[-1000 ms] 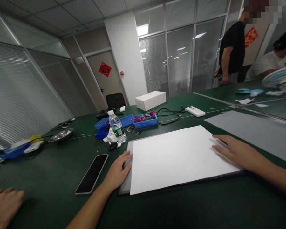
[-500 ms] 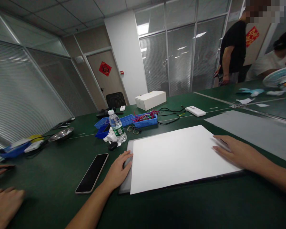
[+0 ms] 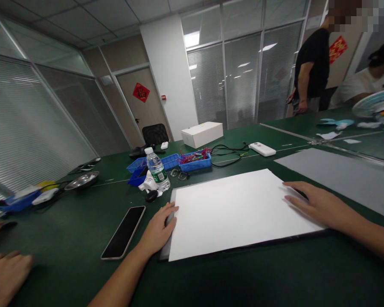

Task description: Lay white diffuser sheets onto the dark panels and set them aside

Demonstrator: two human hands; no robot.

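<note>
A large blank sheet of white paper lies in front of me on top of a thin grey board, whose left edge and dark front edge stick out from beneath it. My left hand rests at the left side, fingertips reaching onto the paper's edge, fingers apart. Over at the right edge, my right hand lies with thumb and fingers spread, touching the sheet; its underside is hidden. Left of my left hand is a phone, face up with a dark screen.
Beyond the paper stand a water bottle, eyeglasses, a blue tray of coloured wires and a white box. A grey sheet lies at right. Another person's hand is at lower left.
The white paper has slid slightly to the left over the board, covering more of its left margin. My right hand has shifted a little left with it; my left hand stays about where it was.
</note>
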